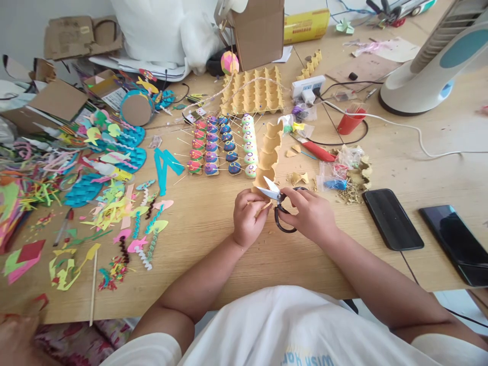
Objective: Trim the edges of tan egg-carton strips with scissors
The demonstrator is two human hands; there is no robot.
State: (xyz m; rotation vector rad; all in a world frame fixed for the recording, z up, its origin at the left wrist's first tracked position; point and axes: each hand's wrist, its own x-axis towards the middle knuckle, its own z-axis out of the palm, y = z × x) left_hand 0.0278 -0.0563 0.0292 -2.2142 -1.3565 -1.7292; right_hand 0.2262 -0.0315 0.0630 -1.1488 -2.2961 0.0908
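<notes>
My left hand [249, 217] is closed on the near end of an egg carton strip [268, 152], a yellowish row of cups reaching away from me. My right hand [313, 212] grips the black handles of a pair of scissors [275, 193]. The parted blades lie over the near end of the strip, close to my left fingers. Left of the strip stand rows of painted carton pieces: white with dots [249, 145], dark blue [230, 145], purple [211, 146] and red-pink [195, 146]. Pins stick out from several of them.
A whole egg tray [251, 91] lies at the back. Coloured paper scraps [110, 203] cover the left side. Two phones [393, 218], a red cup [351, 121] and a white fan [423, 76] are on the right. Another person's hand [19, 330] shows at lower left.
</notes>
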